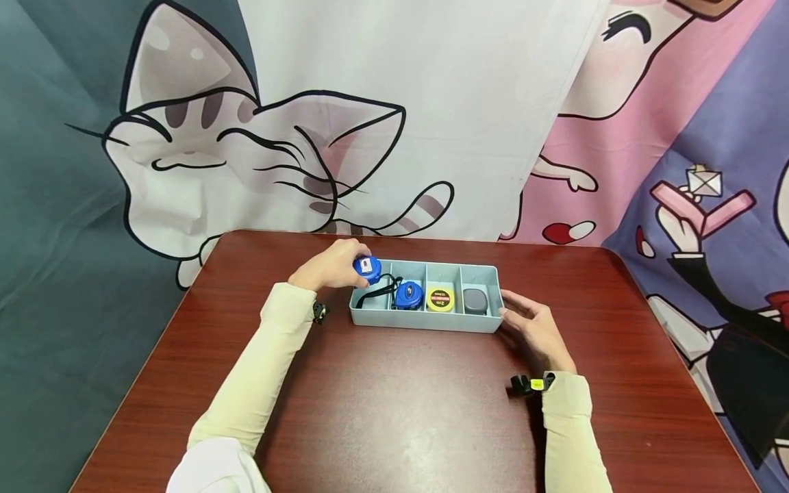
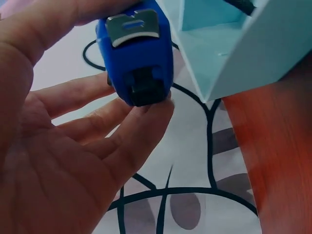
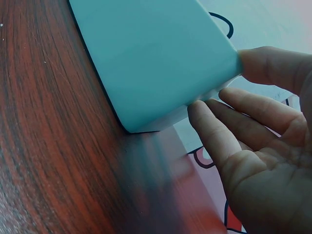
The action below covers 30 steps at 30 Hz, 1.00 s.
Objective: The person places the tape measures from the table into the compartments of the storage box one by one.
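My left hand holds a blue tape measure over the left end of a pale blue divided tray. Its metal belt clip faces the left wrist camera, with the thumb above and the fingers below. A black wrist strap drapes across the two left compartments. Further right, one to a compartment, sit a second blue tape measure, a yellow tape measure and a grey rounded-square item. My right hand touches the tray's right end with its thumb and fingertips, fingers mostly straight.
The tray stands on a reddish-brown wooden table, near its back edge. Behind it hangs a cloth printed with cartoon figures. Each wrist wears a small black camera; the right one shows beside the sleeve.
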{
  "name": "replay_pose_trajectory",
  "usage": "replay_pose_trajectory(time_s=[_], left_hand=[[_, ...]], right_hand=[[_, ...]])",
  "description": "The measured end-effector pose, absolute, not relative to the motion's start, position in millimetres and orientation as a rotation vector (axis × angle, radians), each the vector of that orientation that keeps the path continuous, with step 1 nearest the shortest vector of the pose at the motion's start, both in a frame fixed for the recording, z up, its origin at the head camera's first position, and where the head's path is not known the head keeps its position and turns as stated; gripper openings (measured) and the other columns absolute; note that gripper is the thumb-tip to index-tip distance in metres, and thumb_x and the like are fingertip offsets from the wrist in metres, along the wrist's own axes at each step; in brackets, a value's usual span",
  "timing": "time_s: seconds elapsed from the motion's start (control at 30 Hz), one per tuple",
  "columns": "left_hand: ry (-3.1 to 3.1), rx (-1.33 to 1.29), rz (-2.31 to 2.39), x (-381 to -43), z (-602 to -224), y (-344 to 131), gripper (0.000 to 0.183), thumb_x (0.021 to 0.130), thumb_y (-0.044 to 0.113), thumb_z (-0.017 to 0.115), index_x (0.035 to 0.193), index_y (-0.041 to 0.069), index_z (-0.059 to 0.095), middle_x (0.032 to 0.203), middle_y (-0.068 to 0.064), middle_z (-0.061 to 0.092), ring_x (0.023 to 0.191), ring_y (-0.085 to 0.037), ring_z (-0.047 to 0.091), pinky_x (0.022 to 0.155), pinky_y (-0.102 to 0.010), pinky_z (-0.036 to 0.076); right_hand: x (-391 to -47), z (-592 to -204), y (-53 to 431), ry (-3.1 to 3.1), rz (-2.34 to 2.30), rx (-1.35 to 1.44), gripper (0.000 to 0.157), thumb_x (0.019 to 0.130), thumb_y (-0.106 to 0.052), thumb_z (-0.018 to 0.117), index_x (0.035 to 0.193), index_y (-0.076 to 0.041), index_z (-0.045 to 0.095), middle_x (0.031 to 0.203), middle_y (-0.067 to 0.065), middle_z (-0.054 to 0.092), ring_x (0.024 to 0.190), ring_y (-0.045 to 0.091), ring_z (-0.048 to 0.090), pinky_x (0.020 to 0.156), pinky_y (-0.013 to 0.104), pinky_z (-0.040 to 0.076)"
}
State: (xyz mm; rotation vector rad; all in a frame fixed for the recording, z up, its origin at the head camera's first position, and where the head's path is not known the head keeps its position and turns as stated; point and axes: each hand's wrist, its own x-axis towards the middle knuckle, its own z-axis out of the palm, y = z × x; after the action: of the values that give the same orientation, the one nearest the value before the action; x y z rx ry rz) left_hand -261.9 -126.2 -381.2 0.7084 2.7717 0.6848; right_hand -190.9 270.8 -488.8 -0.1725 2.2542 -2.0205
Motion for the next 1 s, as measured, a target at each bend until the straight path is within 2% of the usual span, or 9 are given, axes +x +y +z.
replay_pose_trajectory(time_s=[0.17,0.43,0.67,1.0], left_hand=[[2.749,0.661,0.662,-259.3,-388.8,-121.8,0.056,0.071,0.022,0.076,0.119,0.000,0.056,0.112,-0.013,0.055,0.100,-0.025,0.050,0.083,-0.037,0.049],[2.775,0.693,0.619,-261.1,-400.2,-112.3,0.054,0.069,0.023,0.078,0.114,0.000,0.059,0.104,-0.012,0.058,0.092,-0.023,0.052,0.077,-0.032,0.050],[2.762,0.645,0.581,-261.6,-408.6,-107.3,0.055,0.069,0.021,0.079,0.115,0.000,0.058,0.102,-0.011,0.058,0.089,-0.022,0.053,0.076,-0.031,0.049],[2.779,0.668,0.554,-261.7,-416.3,-104.1,0.045,0.065,0.016,0.081,0.102,0.000,0.062,0.092,-0.010,0.057,0.080,-0.020,0.054,0.069,-0.028,0.049]], right_hand=[[-190.9,-487.9,269.5,2.245,-2.025,-0.145,0.051,0.087,-0.016,0.063,0.132,0.001,0.046,0.130,0.026,0.047,0.111,0.031,0.054,0.082,0.024,0.049],[-190.7,-488.1,268.9,2.246,-2.021,-0.128,0.049,0.088,-0.012,0.062,0.133,0.000,0.046,0.131,0.026,0.046,0.109,0.030,0.055,0.082,0.025,0.049],[-190.5,-486.4,268.0,2.233,-2.024,-0.136,0.053,0.087,-0.018,0.064,0.133,0.000,0.045,0.131,0.024,0.046,0.112,0.032,0.053,0.083,0.025,0.049],[-190.0,-486.5,269.2,2.235,-2.030,-0.176,0.053,0.088,-0.016,0.062,0.133,0.004,0.043,0.130,0.029,0.045,0.112,0.032,0.053,0.083,0.024,0.049]])
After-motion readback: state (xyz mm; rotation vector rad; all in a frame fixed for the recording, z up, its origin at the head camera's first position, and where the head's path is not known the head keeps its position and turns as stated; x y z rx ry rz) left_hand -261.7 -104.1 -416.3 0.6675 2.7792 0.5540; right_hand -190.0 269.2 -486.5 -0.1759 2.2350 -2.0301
